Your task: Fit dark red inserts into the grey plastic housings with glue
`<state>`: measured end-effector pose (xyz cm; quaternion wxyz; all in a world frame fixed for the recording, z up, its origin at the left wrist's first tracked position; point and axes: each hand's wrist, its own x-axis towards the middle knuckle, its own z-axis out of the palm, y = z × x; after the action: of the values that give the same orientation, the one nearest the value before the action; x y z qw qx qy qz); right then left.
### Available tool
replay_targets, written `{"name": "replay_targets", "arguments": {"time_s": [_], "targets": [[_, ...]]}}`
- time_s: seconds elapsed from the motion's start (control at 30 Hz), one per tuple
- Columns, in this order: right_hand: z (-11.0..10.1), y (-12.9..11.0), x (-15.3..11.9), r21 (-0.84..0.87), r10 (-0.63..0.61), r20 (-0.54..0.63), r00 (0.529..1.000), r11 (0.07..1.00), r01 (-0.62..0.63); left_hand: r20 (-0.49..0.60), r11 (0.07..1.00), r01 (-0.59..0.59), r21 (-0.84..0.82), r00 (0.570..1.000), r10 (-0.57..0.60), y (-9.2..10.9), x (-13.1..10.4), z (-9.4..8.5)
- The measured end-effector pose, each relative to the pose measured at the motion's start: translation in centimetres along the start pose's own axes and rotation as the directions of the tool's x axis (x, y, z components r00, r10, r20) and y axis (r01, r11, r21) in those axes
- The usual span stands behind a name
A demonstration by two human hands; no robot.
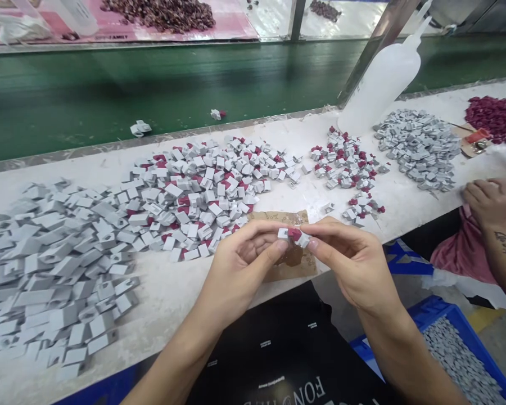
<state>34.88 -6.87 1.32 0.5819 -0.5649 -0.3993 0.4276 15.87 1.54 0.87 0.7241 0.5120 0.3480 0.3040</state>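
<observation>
Between my two hands, over a wet brown paper [273, 274], is a small grey and maroon part [294, 234]. The thumb and fingertips of my left hand [247, 259] pinch its light grey end. At its other grey end, my right hand [354, 253] pinches with thumb and forefinger. The maroon section shows between the fingertips. Behind my hands lies a pile of grey and maroon pieces [202, 185], and a smaller similar pile [346, 160] lies to its right.
Larger grey pieces [54, 253] spread at left. A white squeeze bottle [382, 84] leans near a metal post. Plain grey pieces [421, 146] and maroon pieces [495, 118] are piled at right. Another person's hand [489, 199] rests nearby. Behind runs a green belt [109, 90]; a blue crate [468, 343] stands below.
</observation>
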Motion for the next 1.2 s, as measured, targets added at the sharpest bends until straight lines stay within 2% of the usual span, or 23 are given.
{"name": "replay_targets", "arguments": {"time_s": [0.1,0.2,0.27,0.33,0.4,0.47,0.53,0.6,0.67,0.77,0.83,0.9,1.0,1.1,1.2], "targets": [[0.2,-0.4,0.0,-0.11,-0.049,0.008,0.999,0.993,0.05,-0.021,0.998,-0.026,0.055,0.999,0.028,0.0,-0.2,0.1],[0.6,-1.1,0.2,-0.126,-0.085,0.042,0.996,0.988,0.089,-0.038,0.99,-0.072,0.117,0.996,0.077,0.5,-0.5,-0.2],[0.8,-1.9,1.0,-0.099,-0.054,0.104,0.993,0.993,0.064,-0.043,0.984,-0.094,0.151,0.994,0.102,1.2,-0.6,-0.8],[1.2,-2.8,3.0,-0.116,-0.028,0.232,0.972,0.992,0.056,-0.06,0.97,-0.11,0.218,0.99,0.126,2.3,-0.6,-1.9],[2.3,-3.7,6.7,-0.199,-0.022,0.378,0.925,0.974,0.105,-0.12,0.934,-0.117,0.339,0.979,0.166,3.6,-0.3,-3.5],[4.4,-4.4,12.2,-0.325,-0.048,0.453,0.89,0.921,0.215,-0.211,0.872,-0.113,0.476,0.948,0.238,5.1,0.2,-5.4],[7.8,-4.6,18.7,-0.493,-0.097,0.432,0.897,0.807,0.325,-0.299,0.803,-0.083,0.59,0.902,0.312,6.7,1.2,-7.3],[12.0,-3.9,24.8,-0.686,-0.081,0.385,0.919,0.642,0.344,-0.365,0.745,-0.043,0.666,0.852,0.375,8.2,2.6,-9.1],[16.0,-2.8,29.5,-0.726,-0.059,0.385,0.921,0.596,0.342,-0.414,0.697,0.007,0.717,0.809,0.418,9.6,4.6,-10.5],[20.2,-1.2,33.3,-0.731,-0.015,0.421,0.907,0.586,0.349,-0.464,0.633,0.122,0.764,0.786,0.409,11.2,8.2,-12.4],[20.8,-0.7,34.2,-0.736,-0.001,0.424,0.905,0.582,0.346,-0.48,0.597,0.19,0.779,0.793,0.374,11.8,11.2,-13.6],[19.7,-1.0,34.4,-0.741,-0.011,0.398,0.917,0.586,0.328,-0.486,0.575,0.232,0.785,0.806,0.337,12.1,14.5,-14.5],[15.1,-2.6,32.9,-0.74,-0.045,0.33,0.943,0.608,0.288,-0.472,0.551,0.276,0.787,0.845,0.251,11.7,19.9,-14.9],[8.7,-4.4,28.9,-0.741,-0.059,0.26,0.964,0.628,0.238,-0.408,0.527,0.289,0.799,0.905,0.122,10.8,24.4,-13.9],[2.6,-5.1,23.0,-0.748,-0.062,0.2,0.978,0.635,0.193,-0.349,0.484,0.29,0.826,0.936,0.035,9.9,27.1,-12.5]]}}
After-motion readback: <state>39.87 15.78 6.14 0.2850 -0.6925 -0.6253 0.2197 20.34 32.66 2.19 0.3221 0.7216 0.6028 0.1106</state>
